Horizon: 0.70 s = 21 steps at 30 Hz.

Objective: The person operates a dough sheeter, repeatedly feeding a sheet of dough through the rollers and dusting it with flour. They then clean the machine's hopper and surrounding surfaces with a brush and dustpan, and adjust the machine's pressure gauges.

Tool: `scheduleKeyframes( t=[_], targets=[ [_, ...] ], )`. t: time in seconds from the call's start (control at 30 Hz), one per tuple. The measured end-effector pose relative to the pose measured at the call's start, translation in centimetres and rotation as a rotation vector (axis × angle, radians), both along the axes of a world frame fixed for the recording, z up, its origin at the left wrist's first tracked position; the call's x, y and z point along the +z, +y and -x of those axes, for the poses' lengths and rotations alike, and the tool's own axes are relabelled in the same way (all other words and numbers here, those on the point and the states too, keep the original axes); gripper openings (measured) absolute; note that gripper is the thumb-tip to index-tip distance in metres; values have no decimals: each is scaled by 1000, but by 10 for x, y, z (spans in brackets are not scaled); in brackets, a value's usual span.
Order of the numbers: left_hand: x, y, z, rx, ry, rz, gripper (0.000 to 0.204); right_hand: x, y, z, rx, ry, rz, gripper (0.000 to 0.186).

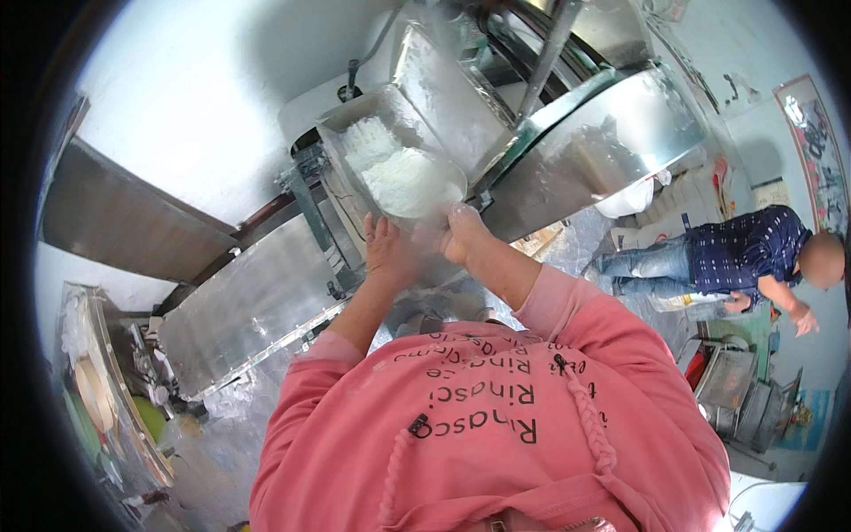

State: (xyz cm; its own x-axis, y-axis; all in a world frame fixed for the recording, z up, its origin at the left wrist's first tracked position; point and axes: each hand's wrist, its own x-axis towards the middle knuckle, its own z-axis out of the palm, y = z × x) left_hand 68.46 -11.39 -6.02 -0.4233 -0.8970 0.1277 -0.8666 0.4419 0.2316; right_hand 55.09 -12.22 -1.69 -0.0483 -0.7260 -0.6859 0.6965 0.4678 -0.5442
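Note:
White flour fills a rounded bowl whose thin rim shows on its right side. The bowl rests over or within a box-like metal trough, where more flour lies at the far end. My right hand is closed on the bowl's near right edge. At the near left edge, my left hand also holds the bowl, its fingers pointing away from me along the side. A blur between the hands hides the bowl's nearest part and my left thumb.
A large round metal drum stands right of the trough. Left of it runs a long metal panel. A person in a dark patterned shirt stands at the right. Metal trays sit at the lower right, and clutter at the far left.

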Motion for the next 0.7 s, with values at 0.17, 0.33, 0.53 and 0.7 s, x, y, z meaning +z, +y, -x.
scheduleKeyframes(
  t=[0.17,0.33,0.53,0.7],
  targets=[
    [-27,1,-4,-18,-41,10,55,0,44,1,230,113,116,26],
    [-56,-11,-9,-168,70,221,64,14,51,1,27,-87,-109,29],
    [-68,-11,-15,-151,142,348,48,-14,48,-3,-54,-103,-75,28],
    [-68,-13,-12,-125,125,314,47,-14,49,-4,-83,-104,12,27]
  ],
)
